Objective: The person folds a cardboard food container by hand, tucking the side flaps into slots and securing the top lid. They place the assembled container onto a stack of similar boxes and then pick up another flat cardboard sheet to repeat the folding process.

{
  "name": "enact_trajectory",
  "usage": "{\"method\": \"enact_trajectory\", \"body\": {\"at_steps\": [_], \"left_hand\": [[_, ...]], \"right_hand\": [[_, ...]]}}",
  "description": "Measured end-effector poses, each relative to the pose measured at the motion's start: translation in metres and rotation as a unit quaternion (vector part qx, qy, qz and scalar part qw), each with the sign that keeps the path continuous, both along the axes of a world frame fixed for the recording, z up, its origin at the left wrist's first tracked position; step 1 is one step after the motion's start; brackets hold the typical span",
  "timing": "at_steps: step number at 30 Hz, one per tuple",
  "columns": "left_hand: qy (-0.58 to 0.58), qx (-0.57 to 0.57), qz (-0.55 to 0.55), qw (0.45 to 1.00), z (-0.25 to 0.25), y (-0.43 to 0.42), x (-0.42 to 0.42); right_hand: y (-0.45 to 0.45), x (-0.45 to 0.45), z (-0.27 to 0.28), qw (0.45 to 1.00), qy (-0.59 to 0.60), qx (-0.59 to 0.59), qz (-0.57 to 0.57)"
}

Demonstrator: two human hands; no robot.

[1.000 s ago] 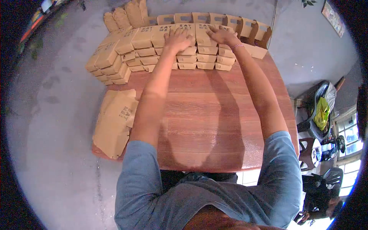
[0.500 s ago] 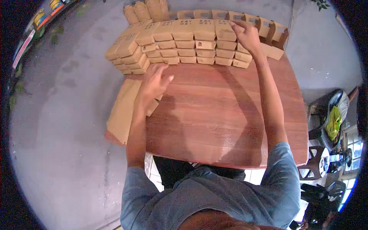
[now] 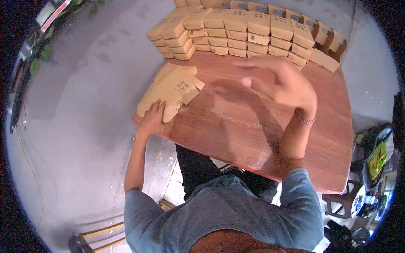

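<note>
Flat, unfolded cardboard box blanks (image 3: 168, 86) lie at the left end of the wooden table, the top one printed "EAT ME!". My left hand (image 3: 152, 120) rests on their near edge, fingers laid over the cardboard; its thumb is partly hidden. Above the middle of the table, my right hand (image 3: 282, 82) is in the air, slightly blurred, holding nothing, thumb and fingers apart. Closest beyond it are stacked folded kraft boxes (image 3: 257, 23) with the same print, in several layers along the far edge.
Open-topped cardboard boxes (image 3: 322, 59) stand behind and right of the stacks. The brown wooden table (image 3: 236, 126) meets a grey wall (image 3: 84, 105) on the left. A plastic stool (image 3: 344, 200) and a chair with a yellow-green bag (image 3: 376, 160) are at the right.
My right hand has left the box stacks and come back toward me over the table. My left hand has moved down onto the near edge of the blanks. The view has shifted.
</note>
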State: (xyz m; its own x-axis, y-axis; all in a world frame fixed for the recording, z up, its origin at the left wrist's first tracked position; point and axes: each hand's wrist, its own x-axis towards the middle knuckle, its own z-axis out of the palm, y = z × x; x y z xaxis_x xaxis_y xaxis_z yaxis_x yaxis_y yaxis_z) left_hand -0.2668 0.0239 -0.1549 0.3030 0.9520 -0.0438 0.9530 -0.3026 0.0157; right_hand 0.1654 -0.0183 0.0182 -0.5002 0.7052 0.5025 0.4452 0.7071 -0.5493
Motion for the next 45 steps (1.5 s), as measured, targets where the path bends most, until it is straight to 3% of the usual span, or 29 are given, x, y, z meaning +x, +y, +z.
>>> {"method": "enact_trajectory", "body": {"at_steps": [6, 10, 12, 14, 16, 19, 21, 22, 24, 25, 27, 28, 30, 32, 35, 38, 40, 45], "left_hand": [[0.046, 0.088, -0.053, 0.994, 0.004, -0.001, -0.003], [0.030, 0.182, -0.059, 0.981, 0.013, -0.001, -0.006], [0.084, 0.228, -0.008, 0.970, 0.022, 0.008, -0.018], [0.037, 0.293, 0.020, 0.955, 0.052, 0.010, -0.023], [-0.034, 0.412, 0.107, 0.904, 0.082, 0.023, -0.027], [-0.108, 0.463, 0.180, 0.861, 0.143, 0.021, -0.005], [-0.366, 0.491, 0.097, 0.785, 0.163, 0.019, 0.017], [-0.371, 0.491, 0.096, 0.783, 0.161, 0.016, 0.037], [-0.530, 0.369, 0.151, 0.748, 0.155, 0.004, 0.079], [-0.537, 0.353, 0.152, 0.751, 0.135, 0.009, 0.083], [-0.588, 0.285, 0.165, 0.739, 0.103, 0.008, 0.105], [-0.629, 0.235, 0.175, 0.720, 0.095, 0.001, 0.120], [-0.641, 0.238, 0.146, 0.715, 0.059, 0.007, 0.126], [-0.650, 0.246, 0.121, 0.709, 0.046, 0.009, 0.133], [-0.706, 0.234, 0.118, 0.658, 0.046, 0.006, 0.139], [-0.727, 0.254, 0.108, 0.629, 0.056, 0.007, 0.133], [-0.701, 0.276, 0.154, 0.639, 0.081, -0.008, 0.134], [-0.714, 0.283, 0.151, 0.623, 0.092, -0.022, 0.136]], "right_hand": [[-0.027, 0.010, 0.009, 0.992, -0.116, 0.038, 0.016], [-0.025, 0.007, 0.008, 0.996, -0.091, 0.021, 0.006], [-0.022, 0.002, 0.008, 0.996, -0.088, 0.005, -0.019], [-0.020, -0.002, 0.010, 0.993, -0.104, -0.024, -0.047], [-0.017, -0.002, 0.011, 0.988, -0.121, -0.053, -0.078], [-0.012, -0.004, 0.004, 0.980, -0.151, -0.034, -0.127], [-0.011, -0.007, 0.004, 0.973, -0.161, -0.070, -0.149], [-0.011, -0.010, 0.003, 0.972, -0.164, -0.068, -0.152], [-0.010, -0.017, 0.000, 0.985, -0.070, 0.035, -0.154], [-0.011, -0.017, 0.001, 0.984, -0.072, 0.036, -0.159], [-0.011, -0.017, 0.001, 0.986, -0.124, -0.069, -0.087], [-0.011, -0.020, -0.002, 0.985, -0.127, -0.068, -0.094], [-0.013, -0.028, -0.009, 0.994, -0.061, 0.065, -0.066], [-0.012, -0.033, -0.009, 0.995, -0.049, 0.056, -0.063], [-0.004, -0.040, -0.009, 0.997, -0.032, 0.066, 0.013], [0.000, -0.045, -0.005, 0.986, -0.045, 0.156, 0.020], [-0.003, -0.042, -0.002, 0.973, -0.004, 0.209, -0.093], [-0.004, -0.040, -0.007, 0.995, 0.005, 0.098, -0.025]]}}
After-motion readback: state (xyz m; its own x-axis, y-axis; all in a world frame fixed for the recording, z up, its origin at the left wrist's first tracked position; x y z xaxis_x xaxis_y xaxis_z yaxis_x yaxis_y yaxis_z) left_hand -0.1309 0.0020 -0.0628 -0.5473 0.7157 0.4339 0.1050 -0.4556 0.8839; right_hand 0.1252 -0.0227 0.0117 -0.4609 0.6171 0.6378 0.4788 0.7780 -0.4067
